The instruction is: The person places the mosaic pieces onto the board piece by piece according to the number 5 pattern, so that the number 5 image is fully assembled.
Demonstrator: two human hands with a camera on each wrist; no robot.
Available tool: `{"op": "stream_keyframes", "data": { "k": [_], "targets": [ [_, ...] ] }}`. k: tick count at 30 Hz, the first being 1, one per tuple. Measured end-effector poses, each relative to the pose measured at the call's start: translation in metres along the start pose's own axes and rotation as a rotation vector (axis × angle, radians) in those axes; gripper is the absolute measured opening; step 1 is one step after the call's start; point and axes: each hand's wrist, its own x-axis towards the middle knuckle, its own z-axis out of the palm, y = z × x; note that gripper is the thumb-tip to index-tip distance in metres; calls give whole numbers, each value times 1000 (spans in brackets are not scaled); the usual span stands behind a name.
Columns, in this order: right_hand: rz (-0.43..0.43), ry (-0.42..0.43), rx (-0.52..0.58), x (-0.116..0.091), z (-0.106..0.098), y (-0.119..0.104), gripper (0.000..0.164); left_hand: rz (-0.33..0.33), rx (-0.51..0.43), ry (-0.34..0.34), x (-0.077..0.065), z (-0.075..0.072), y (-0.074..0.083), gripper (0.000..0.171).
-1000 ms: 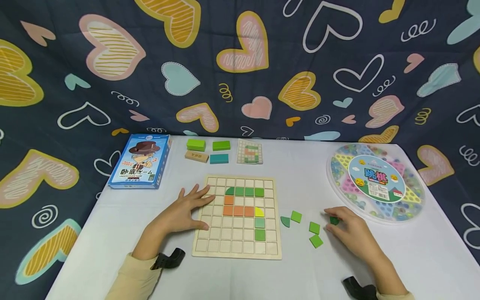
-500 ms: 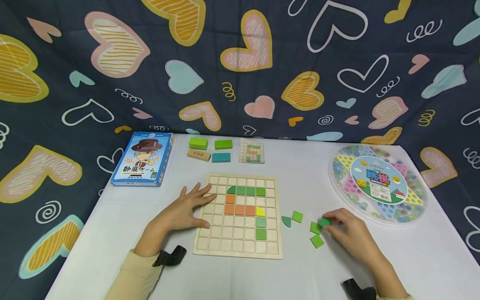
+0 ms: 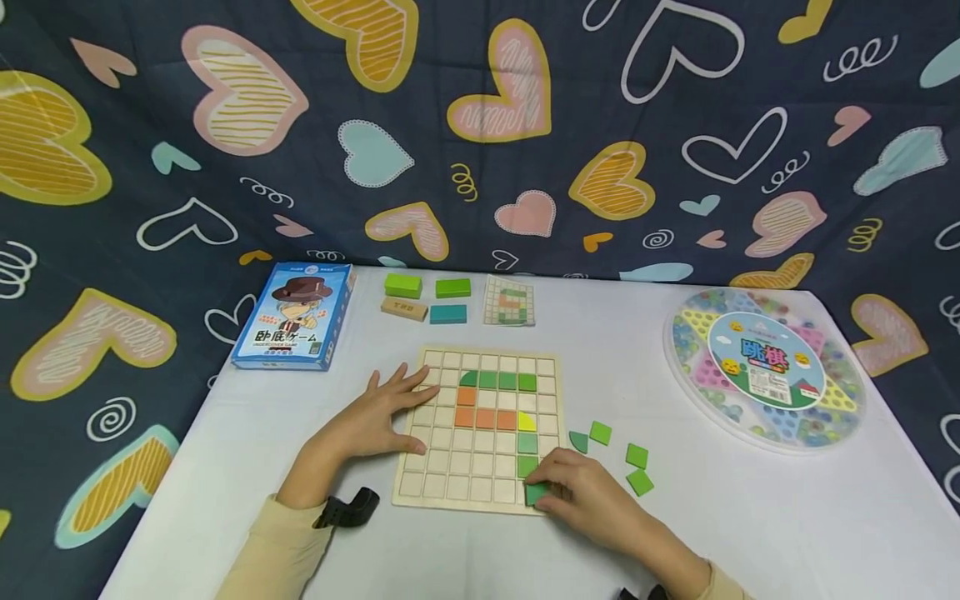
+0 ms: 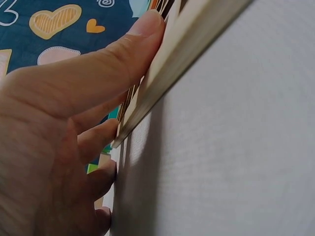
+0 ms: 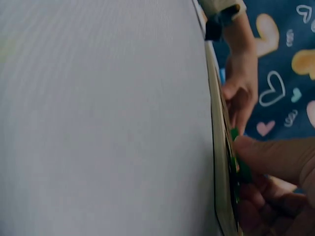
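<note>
A wooden grid board (image 3: pixel 459 487) lies on the white-covered table, bearing orange, green and yellow tiles in some of its squares. Over its lower right corner, my right hand (image 3: pixel 592 497) pinches a dark green square tile (image 3: pixel 535 493) between thumb and fingers, at a bottom-row square below another green tile (image 3: pixel 528 467). The right wrist view shows this green tile (image 5: pixel 243 170) at the board's rim, partly hidden by the fingers. My left hand (image 3: pixel 375 419) rests spread on the board's left edge; in the left wrist view its thumb (image 4: pixel 113 64) touches the rim.
Right of the board lie a green quarter-round tile (image 3: pixel 579 441) and several loose green squares (image 3: pixel 637 456). Behind are a pattern card (image 3: pixel 510 301), small blocks (image 3: pixel 448 314) and a blue game box (image 3: pixel 294 317). A round Chinese checkers case (image 3: pixel 765 367) stands at the right.
My right hand has picked up the dark green tile from the table at right and carried it left to the board's lower right corner. My left hand stays on the board's edge.
</note>
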Motion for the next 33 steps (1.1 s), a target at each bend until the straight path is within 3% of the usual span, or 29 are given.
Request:
{"op": "stream_keyframes", "data": {
  "k": [7, 16, 20, 23, 26, 30, 33],
  "targets": [
    [-51, 37, -103, 7, 12, -3, 20, 3, 3, 3, 1, -2, 0, 88],
    [-38, 42, -72, 4, 13, -1, 25, 4, -3, 0, 1, -2, 1, 88],
    [-32, 108, -53, 0, 6, 2, 28, -1, -5, -2, 0, -2, 0, 89],
    [25, 197, -75, -2, -9, 12, 29, -3, -7, 1, -1, -2, 0, 89],
    [152, 252, -142, -5, -27, 27, 33, -5, -4, 3, -1, -2, 0, 89],
    [305, 232, -203, -7, -43, 45, 39, -3, -2, 6, 0, -1, 0, 88],
    [360, 197, -222, -6, -47, 52, 34, 1, -7, 4, 0, -1, 1, 88]
  ]
}}
